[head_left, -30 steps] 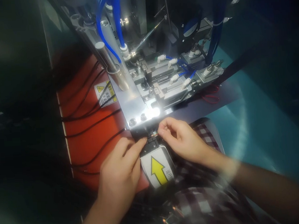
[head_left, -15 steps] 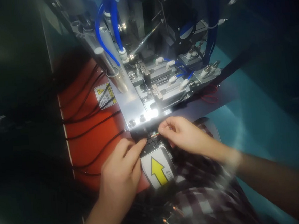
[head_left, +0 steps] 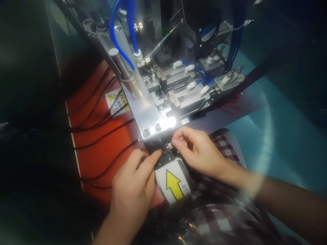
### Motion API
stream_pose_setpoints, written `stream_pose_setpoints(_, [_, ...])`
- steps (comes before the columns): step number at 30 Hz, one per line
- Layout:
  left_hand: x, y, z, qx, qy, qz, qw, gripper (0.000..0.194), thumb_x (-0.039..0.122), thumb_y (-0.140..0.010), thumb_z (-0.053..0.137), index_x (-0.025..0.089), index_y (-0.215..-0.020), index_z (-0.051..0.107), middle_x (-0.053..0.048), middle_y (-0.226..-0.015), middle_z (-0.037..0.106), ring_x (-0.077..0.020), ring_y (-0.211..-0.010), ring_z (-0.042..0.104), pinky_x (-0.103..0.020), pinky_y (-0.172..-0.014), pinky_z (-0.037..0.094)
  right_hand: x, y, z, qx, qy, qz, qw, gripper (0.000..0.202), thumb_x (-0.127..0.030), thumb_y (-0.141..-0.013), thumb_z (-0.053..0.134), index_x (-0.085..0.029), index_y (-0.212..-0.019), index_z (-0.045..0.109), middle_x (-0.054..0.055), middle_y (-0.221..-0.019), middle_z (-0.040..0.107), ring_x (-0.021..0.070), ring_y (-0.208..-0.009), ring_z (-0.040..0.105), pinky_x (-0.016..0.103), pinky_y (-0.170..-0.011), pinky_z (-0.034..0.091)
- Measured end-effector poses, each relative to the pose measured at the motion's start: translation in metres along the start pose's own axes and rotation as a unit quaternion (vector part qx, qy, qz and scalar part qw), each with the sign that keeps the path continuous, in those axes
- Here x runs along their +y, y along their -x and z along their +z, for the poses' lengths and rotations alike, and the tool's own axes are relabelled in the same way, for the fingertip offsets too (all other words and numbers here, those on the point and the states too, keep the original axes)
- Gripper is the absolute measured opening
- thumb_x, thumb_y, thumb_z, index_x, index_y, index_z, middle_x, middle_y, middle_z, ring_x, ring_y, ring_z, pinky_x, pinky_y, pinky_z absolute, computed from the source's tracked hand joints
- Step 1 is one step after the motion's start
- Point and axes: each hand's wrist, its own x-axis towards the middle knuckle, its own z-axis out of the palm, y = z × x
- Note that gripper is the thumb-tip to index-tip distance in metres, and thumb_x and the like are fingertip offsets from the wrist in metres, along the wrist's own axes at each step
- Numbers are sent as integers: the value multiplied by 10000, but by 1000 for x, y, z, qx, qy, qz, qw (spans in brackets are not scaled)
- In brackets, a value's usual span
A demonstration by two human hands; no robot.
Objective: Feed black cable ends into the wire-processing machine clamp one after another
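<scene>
My right hand (head_left: 197, 150) is closed in a pinch at the right side of a small black fixture (head_left: 164, 159). Thin coloured wires (head_left: 168, 147) with a tiny pale end lie at its fingertips, over the fixture. From the left comes my left hand (head_left: 134, 180), its fingers bent together and one tip touching the fixture's left side. Whatever those fingers may hold is hidden. Just below the fixture is a white cover (head_left: 160, 177) with a yellow arrow (head_left: 174, 185).
A bright metal plate (head_left: 147, 114) with bolts lies just beyond my hands. Behind it stand pneumatic cylinders (head_left: 190, 98) with blue hoses (head_left: 132, 27). Black cables (head_left: 103, 141) cross the red surface (head_left: 99, 160) at left. A teal surface (head_left: 282, 144) spreads at right.
The view has shifted slightly. My right hand's fingertips have come a little closer to the fixture and less wire shows beside them. My left hand keeps its place at the fixture.
</scene>
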Motion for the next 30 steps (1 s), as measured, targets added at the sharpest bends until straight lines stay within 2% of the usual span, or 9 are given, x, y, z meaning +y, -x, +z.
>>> stream_pose_setpoints(7, [2, -3, -1, 4, -4, 1, 1000, 262, 60, -884, 503, 176, -1061, 657, -7, -840, 582, -89, -716, 583, -191, -644, 478, 3, 4, 1, -12, 41, 3, 999, 101, -196, -899, 489, -190, -811, 539, -15, -674, 575, 129, -602, 518, 268, -588, 368])
stream_pose_setpoints(17, [2, -2, 0, 1, -7, 0, 1000, 267, 45, -876, 514, 155, -1069, 663, -9, -853, 578, -88, -730, 579, -186, -657, 468, 0, 4, 1, -12, 42, 18, 999, 101, -198, -898, 488, -191, -808, 532, -5, -700, 588, 140, -638, 537, 275, -604, 375])
stream_pose_setpoints(24, [1, -1, -1, -5, -4, -8, 1000, 272, 69, -889, 505, 190, -1080, 656, -5, -859, 583, -95, -737, 582, -192, -654, 476, -3, 4, 1, -12, 51, 31, 998, 112, -191, -893, 492, -194, -788, 530, -8, -694, 598, 136, -631, 542, 270, -600, 380])
stream_pose_setpoints(30, [0, 0, 0, -5, -2, -6, 1000, 277, 48, -877, 522, 160, -1089, 660, -7, -865, 577, -88, -752, 572, -187, -676, 466, -2, 4, 1, -15, 41, 28, 999, 109, -205, -898, 488, -195, -800, 534, -7, -695, 598, 137, -637, 554, 271, -605, 390])
